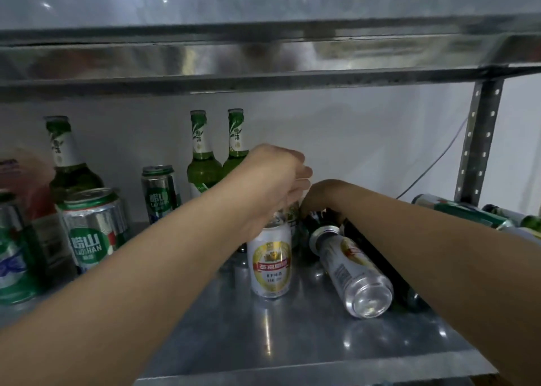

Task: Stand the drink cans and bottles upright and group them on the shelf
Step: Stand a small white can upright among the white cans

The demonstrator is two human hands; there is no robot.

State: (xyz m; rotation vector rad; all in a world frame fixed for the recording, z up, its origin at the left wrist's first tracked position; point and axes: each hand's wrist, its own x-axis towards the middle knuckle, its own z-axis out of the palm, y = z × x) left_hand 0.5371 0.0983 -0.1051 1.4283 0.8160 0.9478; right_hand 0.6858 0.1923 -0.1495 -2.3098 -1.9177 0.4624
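On the galvanised steel shelf [292, 341], smooth and spotted with glints of light, a white-and-gold beer can [270, 264] stands upright near the middle. The left hand [275, 177] hangs over it from above. Its fingers are curled down on the rim of a half-hidden can [293, 214] just behind, and it seems to grip that can, though the spot is blurred.

The right hand [325, 195] reaches in beside it, knuckles up and fingers bent down among dark glass bottles [371, 249] that lie flat. I cannot tell whether it has closed on one.

A clear plastic bottle [352, 271] with a silver cap lies on its side just in front, its round base towards me. Three green glass bottles [202, 163] stand along the back wall. Ribbed silver-and-green Laoshan cans [93, 227] stand at the left. More cans [465, 210] lie toppled by the perforated steel post [480, 139].
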